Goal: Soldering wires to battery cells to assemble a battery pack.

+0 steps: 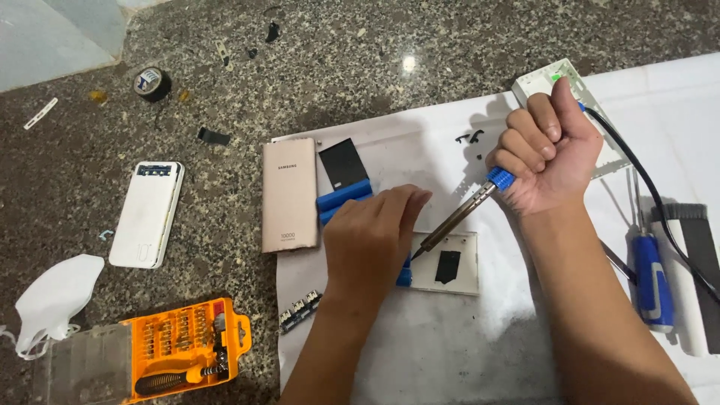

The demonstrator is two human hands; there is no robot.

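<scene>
Far left edge of the stone counter: white face mask, with a white power bank above it and a roll of black tape toward the back. Front left: orange screwdriver bit case, lid open.

On the left edge of the white sheet lies a gold power bank shell; a small circuit board sits at the sheet's front-left edge.

Our left hand lies palm down, fingers together, pressing on the blue battery cells in the middle of the sheet; we can't tell if it clamps them.

Just right of the cells: white plate with a black pad. The soldering iron tip touches down at the cells' right end, beside that plate.

Our right hand is a closed fist clamped around the iron's blue handle, thumb up.

Back right: white plastic cover. The iron's black cable runs to the right edge, past a blue-handled screwdriver.
</scene>
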